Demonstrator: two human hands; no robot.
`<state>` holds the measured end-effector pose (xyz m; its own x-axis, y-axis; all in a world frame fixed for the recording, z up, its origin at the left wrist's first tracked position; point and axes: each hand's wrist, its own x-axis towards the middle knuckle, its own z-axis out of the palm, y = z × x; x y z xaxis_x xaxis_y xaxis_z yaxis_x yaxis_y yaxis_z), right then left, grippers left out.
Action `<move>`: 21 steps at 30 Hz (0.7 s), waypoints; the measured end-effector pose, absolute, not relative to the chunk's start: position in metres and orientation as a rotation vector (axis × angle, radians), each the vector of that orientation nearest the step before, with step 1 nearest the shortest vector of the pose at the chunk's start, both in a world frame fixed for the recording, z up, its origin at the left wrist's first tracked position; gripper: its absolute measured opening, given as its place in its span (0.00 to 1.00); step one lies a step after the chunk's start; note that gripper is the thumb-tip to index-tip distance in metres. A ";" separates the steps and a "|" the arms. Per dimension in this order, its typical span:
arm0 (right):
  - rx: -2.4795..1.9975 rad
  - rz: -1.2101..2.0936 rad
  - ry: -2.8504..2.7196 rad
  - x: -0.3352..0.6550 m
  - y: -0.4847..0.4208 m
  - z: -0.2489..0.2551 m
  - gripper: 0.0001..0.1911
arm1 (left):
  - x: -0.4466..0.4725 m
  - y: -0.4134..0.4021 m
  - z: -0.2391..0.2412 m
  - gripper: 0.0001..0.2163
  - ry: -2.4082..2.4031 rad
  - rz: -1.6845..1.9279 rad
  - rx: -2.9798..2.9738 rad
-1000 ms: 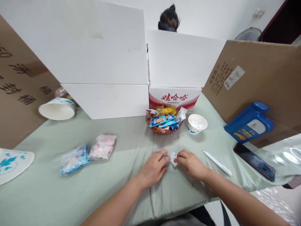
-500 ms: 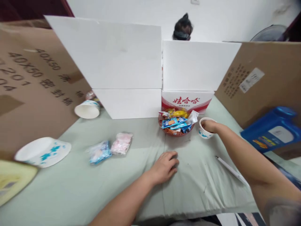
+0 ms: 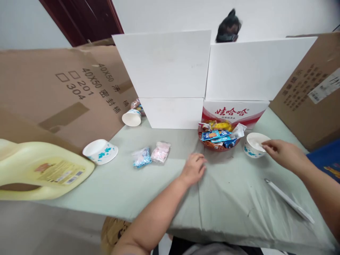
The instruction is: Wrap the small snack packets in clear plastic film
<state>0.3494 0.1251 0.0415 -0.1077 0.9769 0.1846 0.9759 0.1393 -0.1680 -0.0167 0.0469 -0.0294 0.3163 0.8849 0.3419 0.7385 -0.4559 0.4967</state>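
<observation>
My right hand is over the near right rim of a white paper bowl with blue leaf prints. Its fingertips are pinched together at the bowl's opening; a whitish shape shows beside them, too unclear to name. My left hand lies on the table with its fingers loosely apart, holding nothing. Ahead of it stands a reddish-brown bowl heaped with wrapped snacks. Left of that hand lie a pink packet and a blue packet, both in clear plastic.
A white pen-like stick lies at right. Two tipped paper bowls, one nearer and one farther, and a yellow jug are at left. Cardboard panels and white box flaps enclose the table; a person's head shows behind.
My right hand has come up out of the paper bowl to its rim. The left hand stays on the table. The view has turned left, showing more of the yellow jug.
</observation>
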 end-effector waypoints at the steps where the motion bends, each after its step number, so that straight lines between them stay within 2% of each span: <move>1: -1.944 0.036 -2.166 0.357 0.106 0.034 0.16 | -0.024 0.049 -0.022 0.13 1.708 0.860 2.303; 3: -1.920 0.079 -2.247 0.374 0.068 0.009 0.19 | -0.045 0.053 -0.007 0.17 2.270 0.816 2.099; 5: -1.883 -0.057 -2.263 0.387 0.036 -0.021 0.22 | -0.071 0.058 0.003 0.23 2.647 0.617 1.782; 8: -1.887 -0.183 -2.232 0.393 0.006 -0.054 0.23 | -0.104 0.065 0.005 0.26 2.708 0.274 1.505; 11: -1.826 -0.234 -2.208 0.384 -0.008 -0.063 0.22 | -0.114 0.069 0.002 0.23 2.634 0.267 1.544; 14: -1.758 -0.241 -2.199 0.373 -0.011 -0.062 0.18 | -0.098 0.067 0.001 0.20 2.398 0.353 1.764; 16: -1.737 -0.219 -2.184 0.368 -0.013 -0.061 0.17 | -0.075 0.062 -0.002 0.19 2.019 0.442 1.995; 19: -1.715 -0.148 -2.108 0.357 -0.015 -0.058 0.16 | -0.032 0.048 -0.013 0.21 1.279 0.574 2.254; 21: -1.677 -0.085 -2.056 0.344 -0.017 -0.051 0.16 | -0.007 0.040 -0.025 0.25 1.090 0.575 2.360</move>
<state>0.3437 -0.0173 -0.0512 -0.1317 0.9067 0.4006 0.9368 0.2460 -0.2488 -0.0073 0.0397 -0.0246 0.5958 0.7844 0.1725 0.5853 -0.5711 0.5755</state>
